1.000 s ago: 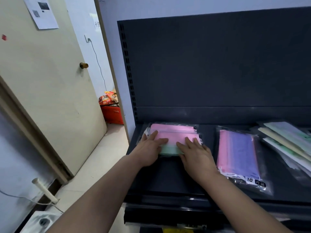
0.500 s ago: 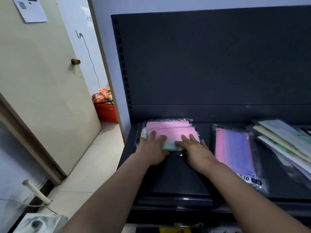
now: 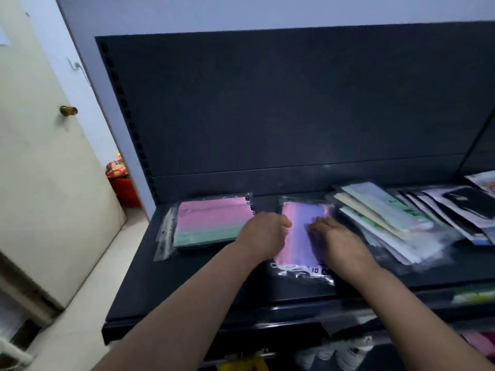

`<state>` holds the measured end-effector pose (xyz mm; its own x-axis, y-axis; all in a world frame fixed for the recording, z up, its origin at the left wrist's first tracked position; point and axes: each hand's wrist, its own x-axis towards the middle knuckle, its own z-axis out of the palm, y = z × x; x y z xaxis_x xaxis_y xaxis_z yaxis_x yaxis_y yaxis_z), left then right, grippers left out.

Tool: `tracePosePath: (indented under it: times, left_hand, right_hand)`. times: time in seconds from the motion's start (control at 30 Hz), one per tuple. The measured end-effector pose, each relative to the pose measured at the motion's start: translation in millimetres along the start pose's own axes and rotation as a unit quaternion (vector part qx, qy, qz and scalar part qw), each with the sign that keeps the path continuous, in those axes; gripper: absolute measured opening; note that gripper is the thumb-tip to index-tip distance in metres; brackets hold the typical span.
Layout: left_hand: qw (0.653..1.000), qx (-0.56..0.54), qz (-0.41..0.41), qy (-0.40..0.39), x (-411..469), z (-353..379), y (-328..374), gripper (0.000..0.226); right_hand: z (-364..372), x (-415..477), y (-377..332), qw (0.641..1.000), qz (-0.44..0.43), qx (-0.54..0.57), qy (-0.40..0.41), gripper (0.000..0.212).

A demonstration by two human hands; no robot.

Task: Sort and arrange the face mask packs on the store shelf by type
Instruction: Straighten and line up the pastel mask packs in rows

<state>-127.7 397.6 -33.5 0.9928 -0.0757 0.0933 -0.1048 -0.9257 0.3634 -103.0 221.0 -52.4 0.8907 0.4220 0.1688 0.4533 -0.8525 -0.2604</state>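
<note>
Pink shading into purple, the clear-wrapped mask pack [image 3: 301,236] lies flat near the middle of the dark shelf [image 3: 187,285]; a printed "10" shows at its near edge, the characters after it too blurred to read. Left hand [image 3: 263,234] rests on the pack's left edge with fingers curled, right hand [image 3: 336,241] lies on its right half, fingers spread flat. Left of this pack sits a pink-and-green pack [image 3: 211,222]; right of it, a fanned pile of pale packs [image 3: 380,215].
</note>
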Motion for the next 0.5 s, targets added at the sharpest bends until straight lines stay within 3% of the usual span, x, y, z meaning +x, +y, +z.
tracePosePath:
  times: [0.17,0.3,0.5]
  left_hand:
    - [0.991,0.065,-0.066,-0.092,17,24,47,0.037]
    - [0.984,0.106,-0.112,-0.089,25,29,67,0.045]
    - [0.976,0.139,-0.147,-0.083,20,27,78,0.034]
  right_hand:
    - [-14,-20,39,0.995,0.019,0.024,-0.094,0.054]
    - [-21,-20,58,0.998,0.005,0.021,-0.055,0.049]
    - [-21,-13,68,0.997,-0.014,-0.013,-0.072,0.034]
